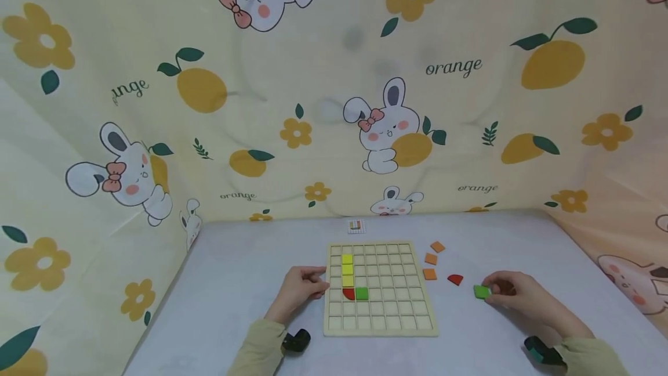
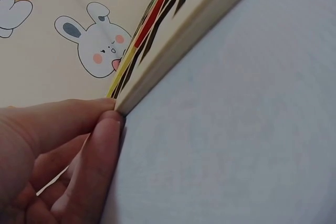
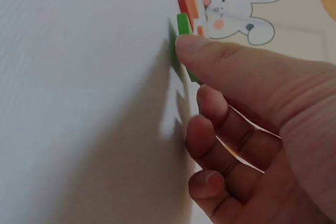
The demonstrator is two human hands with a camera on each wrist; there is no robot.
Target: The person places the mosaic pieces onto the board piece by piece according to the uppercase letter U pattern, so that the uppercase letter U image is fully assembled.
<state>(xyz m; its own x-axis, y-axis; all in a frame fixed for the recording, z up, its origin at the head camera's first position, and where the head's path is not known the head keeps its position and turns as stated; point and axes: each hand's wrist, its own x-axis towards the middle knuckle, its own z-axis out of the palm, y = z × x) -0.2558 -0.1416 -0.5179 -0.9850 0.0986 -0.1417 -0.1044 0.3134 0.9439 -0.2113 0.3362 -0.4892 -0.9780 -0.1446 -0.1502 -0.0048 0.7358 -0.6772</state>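
Note:
A wooden grid board [image 1: 383,329] lies on the table in front of me in the head view. My left hand [image 1: 298,290] holds its left edge, thumb and forefinger together at the rim [image 2: 152,74] in the left wrist view. Set in the grid are three yellow square tiles [image 1: 347,270] in a column, a red quarter-round tile [image 1: 349,294] below them and a green square tile [image 1: 362,293] beside the red one. Right of the board, my right hand [image 1: 522,295] pinches another green tile [image 1: 481,292], which stands tilted close over the table in the right wrist view.
Three orange square tiles [image 1: 430,259] lie along the board's right side, with a loose red quarter-round tile [image 1: 456,279] between them and my right hand. A small pattern card [image 1: 357,226] sits behind the board. A printed cloth [image 1: 323,74] hangs behind the white table [image 1: 250,242].

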